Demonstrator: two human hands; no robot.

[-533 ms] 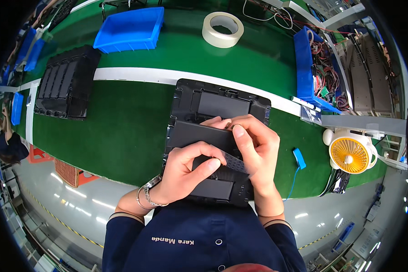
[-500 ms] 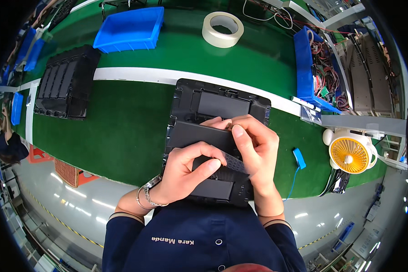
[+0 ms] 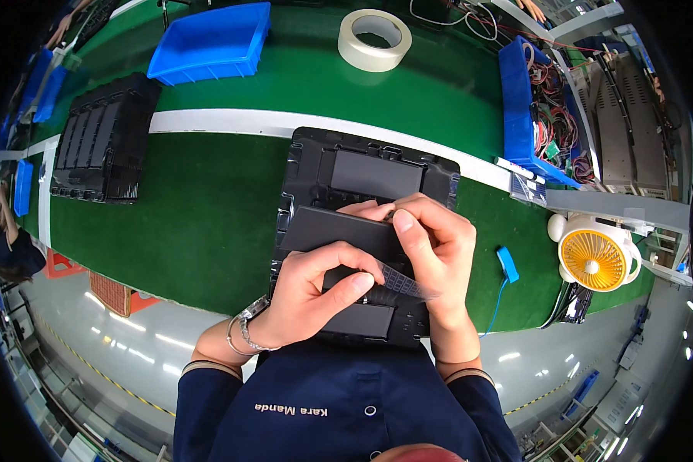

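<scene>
A flat dark grey slab point(image 3: 339, 229) is held tilted above a black moulded tray point(image 3: 304, 165), in front of my body. My right hand point(image 3: 439, 250) is at its far right edge; thumb and forefinger pinch a tiny dark piece I cannot identify. More fingertips show behind the slab's far edge. Between finger and thumb, my left hand point(image 3: 316, 289) grips a translucent strip point(image 3: 400, 282) with rows of small dark squares, its free end reaching towards my right palm. Similar dark slabs lie in the tray's recesses, one at the far end and one at the near end.
Stacked black trays point(image 3: 104, 142) stand on the green table at left. Beyond lie a blue bin point(image 3: 212, 46) and a tape roll point(image 3: 375, 42). At right are a blue bin of wires point(image 3: 520, 115), a yellow-and-white fan point(image 3: 591, 260) and a blue corded piece point(image 3: 507, 264).
My hands keep almost the same pose, with the strip and the slab still held. The surroundings have shifted slightly left and up in the view.
</scene>
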